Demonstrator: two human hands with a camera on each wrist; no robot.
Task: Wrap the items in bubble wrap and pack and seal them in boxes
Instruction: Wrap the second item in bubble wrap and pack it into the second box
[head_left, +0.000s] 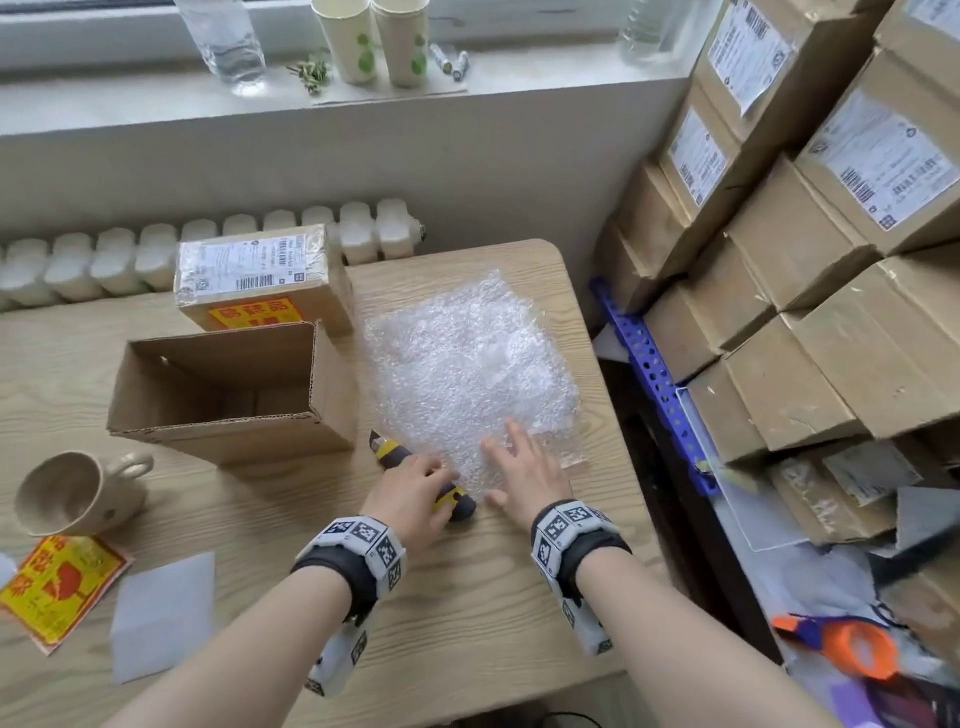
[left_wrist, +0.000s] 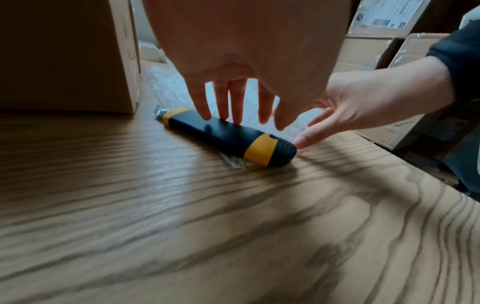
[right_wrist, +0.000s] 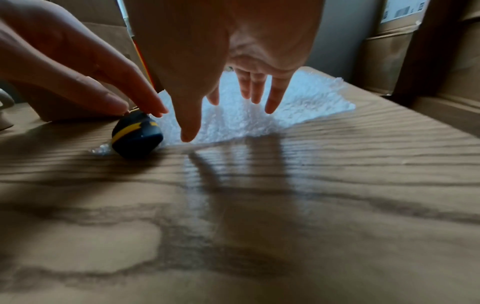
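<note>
Our left hand (head_left: 410, 493) hangs over the knife (left_wrist: 226, 136), fingers straight, perhaps touching it. Our right hand (head_left: 524, 470) spreads flat above the wrap (head_left: 467, 374), which lies beside the box (head_left: 228, 395).

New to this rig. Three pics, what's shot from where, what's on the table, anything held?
No machine: a person's two bare hands with tagged wristbands. One picture comes from a head camera, the others from a camera on each wrist. On the wooden table lie a bubble wrap sheet, an open cardboard box, a sealed box and a mug on its side. The left hand reaches with straight fingers onto a utility knife, no grip yet. The right hand lies flat over the wrap.
</note>
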